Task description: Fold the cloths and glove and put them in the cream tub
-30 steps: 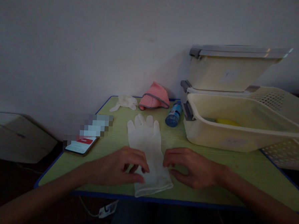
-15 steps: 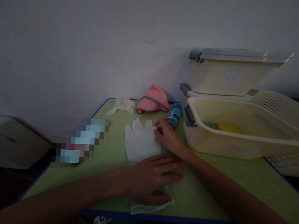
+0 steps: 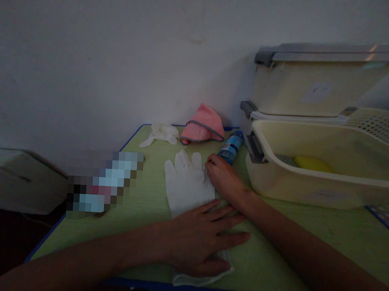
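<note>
A wall (image 3: 114, 50) backs the green table (image 3: 142, 195); left fingers (image 3: 231, 241) splay over a glove (image 3: 189, 185), right fingers (image 3: 214, 165) curl, grip unclear.

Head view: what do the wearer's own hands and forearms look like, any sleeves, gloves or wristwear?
The left hand and right hand are bare, without gloves. The left forearm and right forearm show no sleeves. No watch, bracelet or cable is visible; it is too dim to rule out rings.

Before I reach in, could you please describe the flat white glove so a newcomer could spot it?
On the blue-edged green table, find the left hand. Beneath it lies the flat white glove; the other white glove, near the far edge, is crumpled.
</note>
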Demonstrator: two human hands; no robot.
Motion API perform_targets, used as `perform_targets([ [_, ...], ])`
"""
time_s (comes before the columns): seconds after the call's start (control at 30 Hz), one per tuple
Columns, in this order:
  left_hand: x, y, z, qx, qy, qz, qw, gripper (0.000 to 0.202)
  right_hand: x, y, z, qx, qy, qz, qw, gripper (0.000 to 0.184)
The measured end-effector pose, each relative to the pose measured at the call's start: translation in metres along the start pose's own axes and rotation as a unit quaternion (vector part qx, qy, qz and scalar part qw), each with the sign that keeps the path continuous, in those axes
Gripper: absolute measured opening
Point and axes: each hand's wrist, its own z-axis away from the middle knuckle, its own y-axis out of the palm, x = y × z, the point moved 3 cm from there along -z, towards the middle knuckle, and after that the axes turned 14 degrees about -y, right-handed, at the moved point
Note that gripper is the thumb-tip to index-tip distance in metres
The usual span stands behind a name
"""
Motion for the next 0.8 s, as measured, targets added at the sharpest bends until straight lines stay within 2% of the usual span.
perform_targets([
  [0.23, -0.001, -0.001, 0.0, -0.001, 0.004, -0.006, 1.0, 0.056, 0.006, -0.01, 0.002, 0.037, -0.01, 0.031, 0.999, 0.026],
  [0.33, 0.0, 0.0, 0.0, -0.007, 0.006, -0.005, 1.0, 0.058, 0.008, -0.016, -0.003, 0.016, -0.025, -0.004, 1.0, 0.025],
  [0.43, 0.001, 0.002, 0.0, -0.004, 0.007, -0.007, 1.0, 0.058, 0.006, -0.019, -0.022, -0.025, -0.015, -0.06, 0.998, 0.031],
  [0.63, 0.0, 0.002, 0.0, 0.0, 0.011, -0.012, 1.0, 0.056, -0.006, 0.007, -0.083, -0.045, 0.014, -0.129, 0.991, 0.032],
  [0.8, 0.0, 0.001, -0.002, -0.008, 0.014, -0.023, 1.0, 0.057, -0.014, 0.029, -0.099, -0.049, 0.06, -0.161, 0.984, 0.019],
])
